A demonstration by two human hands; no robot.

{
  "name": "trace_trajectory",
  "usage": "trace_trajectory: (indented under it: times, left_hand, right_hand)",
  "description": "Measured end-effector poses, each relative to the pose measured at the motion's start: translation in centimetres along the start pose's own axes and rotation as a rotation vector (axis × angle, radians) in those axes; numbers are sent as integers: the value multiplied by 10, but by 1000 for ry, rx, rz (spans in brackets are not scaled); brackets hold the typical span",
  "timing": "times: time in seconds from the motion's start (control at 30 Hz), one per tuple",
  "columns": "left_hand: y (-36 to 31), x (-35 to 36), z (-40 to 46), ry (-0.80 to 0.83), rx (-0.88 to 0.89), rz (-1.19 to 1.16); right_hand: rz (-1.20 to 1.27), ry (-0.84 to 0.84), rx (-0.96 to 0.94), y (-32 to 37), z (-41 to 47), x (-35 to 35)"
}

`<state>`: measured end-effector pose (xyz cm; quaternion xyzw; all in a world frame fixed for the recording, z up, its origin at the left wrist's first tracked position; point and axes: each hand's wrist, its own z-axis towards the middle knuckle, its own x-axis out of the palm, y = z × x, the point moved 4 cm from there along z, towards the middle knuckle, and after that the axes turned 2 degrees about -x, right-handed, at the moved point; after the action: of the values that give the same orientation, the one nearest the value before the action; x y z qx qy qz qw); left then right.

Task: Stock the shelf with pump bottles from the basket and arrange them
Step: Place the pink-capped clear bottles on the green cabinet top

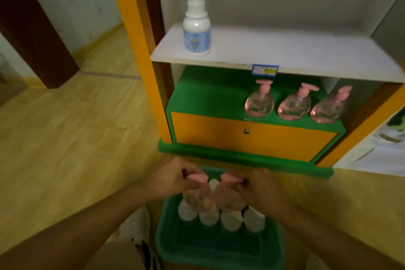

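Observation:
A green basket (166, 245) sits on the floor in front of the shelf unit, with several clear bottles (230, 220) standing in a row inside it. My left hand (168, 178) grips a clear pump bottle with a pink pump (197, 177) just above the basket. Beside it, my right hand (260, 190) grips a second pink-pump bottle (231, 178). Three clear bottles with pink pumps (294, 105) stand in a row on the green lower shelf (206, 94), at its right side. A white pump bottle with a blue label (197, 28) stands at the left of the white upper shelf (285, 50).
The shelf unit has orange posts (135, 50) and an orange drawer front with a small knob (247, 131). A blue price tag (265, 70) hangs on the upper shelf's edge. Wooden floor lies to the left, with a dark door frame (39, 35) beyond.

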<state>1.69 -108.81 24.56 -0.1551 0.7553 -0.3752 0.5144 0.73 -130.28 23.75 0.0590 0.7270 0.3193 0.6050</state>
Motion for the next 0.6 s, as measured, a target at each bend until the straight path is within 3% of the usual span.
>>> trace_trajectory:
  times: [0.17, 0.3, 0.43, 0.6]
  left_hand:
    - [-32, -47, 22, -226, 25, -115]
    - [-40, -72, 41, -362, 45, 37]
    - [-38, -83, 61, -391, 33, 107]
    - [-19, -87, 77, -379, 27, 31]
  right_hand:
    - [10, -182, 2, 1, 30, -56]
    - [0, -285, -26, 4, 66, -88]
    - [55, -336, -27, 4, 108, -101]
    - [80, -413, 1, 0, 154, -108]
